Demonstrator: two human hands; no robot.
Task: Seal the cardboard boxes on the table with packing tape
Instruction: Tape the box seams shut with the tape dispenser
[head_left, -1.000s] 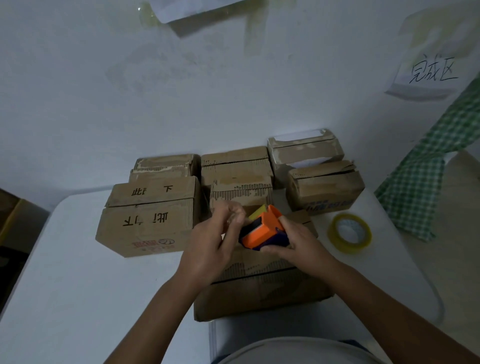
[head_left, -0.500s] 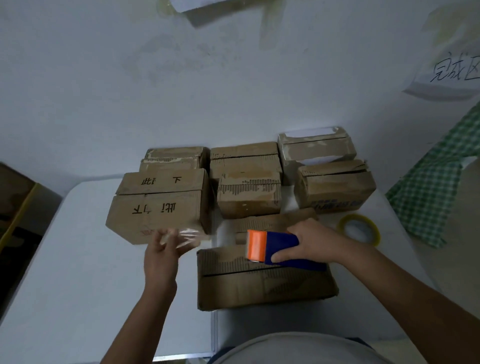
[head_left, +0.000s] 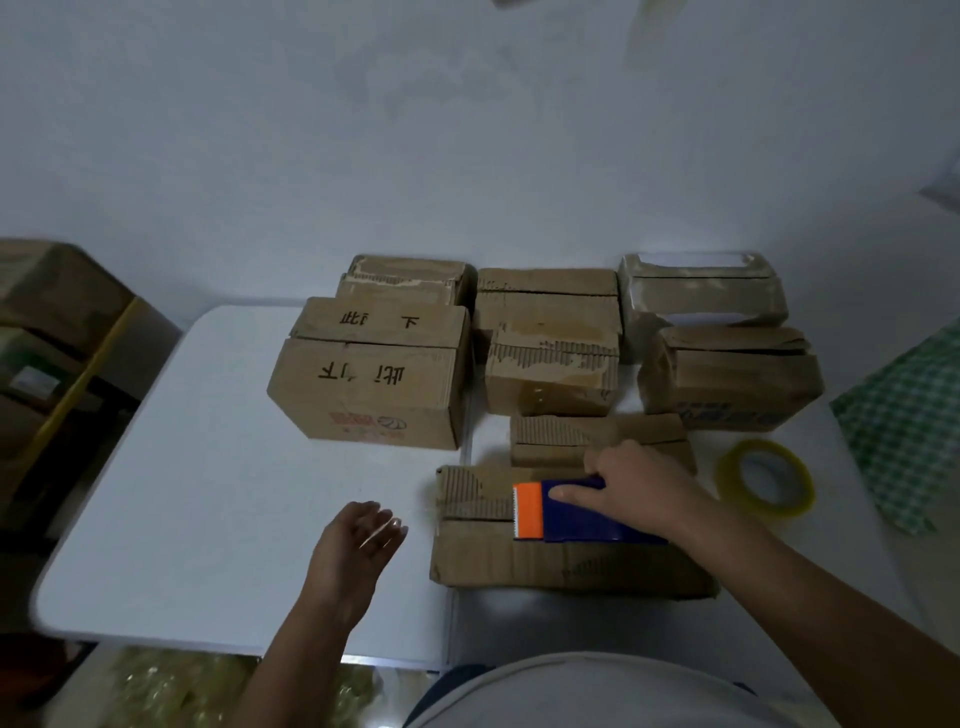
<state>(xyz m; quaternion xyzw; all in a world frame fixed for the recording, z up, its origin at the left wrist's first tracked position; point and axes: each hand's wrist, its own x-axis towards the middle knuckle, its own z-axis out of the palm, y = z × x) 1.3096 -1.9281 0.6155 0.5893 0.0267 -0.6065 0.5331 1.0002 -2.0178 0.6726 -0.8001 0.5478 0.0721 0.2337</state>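
Atop nearest box (head_left: 519, 564), dispenser (head_left: 582, 522) near left edge

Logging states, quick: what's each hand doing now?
Left hand: cannot be told whether it holds anything.
Right hand: closed on the tape dispenser.

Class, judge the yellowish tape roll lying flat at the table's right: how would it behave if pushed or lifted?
Lying flat, the tape roll would probably slide on the smooth table, not roll. Stood on edge, its round shape would likely roll away. Its wide open core suggests it is fairly light.
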